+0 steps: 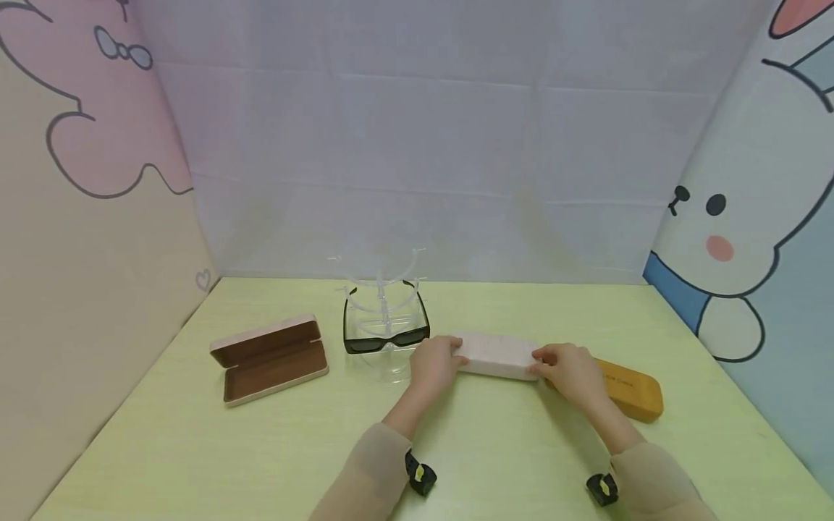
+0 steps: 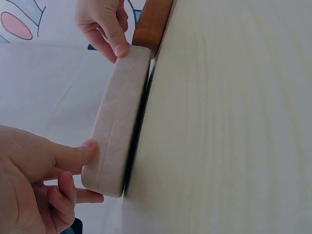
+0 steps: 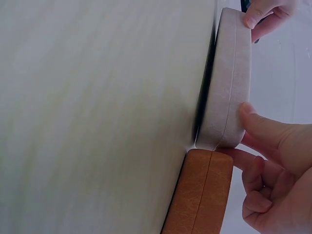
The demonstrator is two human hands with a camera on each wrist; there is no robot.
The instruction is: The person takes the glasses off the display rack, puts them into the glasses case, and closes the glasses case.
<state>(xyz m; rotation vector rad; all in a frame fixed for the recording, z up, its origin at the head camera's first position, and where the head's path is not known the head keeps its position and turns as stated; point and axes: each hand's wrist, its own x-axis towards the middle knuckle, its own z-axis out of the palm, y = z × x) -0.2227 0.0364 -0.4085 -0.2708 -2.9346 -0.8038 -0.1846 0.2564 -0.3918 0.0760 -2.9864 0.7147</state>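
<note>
A closed pale pinkish-white glasses case (image 1: 496, 356) lies lengthwise between my two hands, low over the table. At its left end my left hand (image 1: 435, 364) grips the corner, thumb on the near side and a finger round the end. My right hand (image 1: 575, 373) pinches the right end the same way, as the right wrist view shows. A thin seam runs along the pale case (image 2: 114, 117), with a dark shadow beneath it. Right beside its right end lies a closed orange-brown glasses case (image 3: 202, 192), partly hidden by my right hand in the head view.
An open glasses case (image 1: 276, 373) with brown lining stands at the left. Black sunglasses (image 1: 387, 344) sit on a clear plastic display stand (image 1: 383, 307) just left of my left hand. Cloth walls (image 1: 430, 145) enclose the table's back and sides.
</note>
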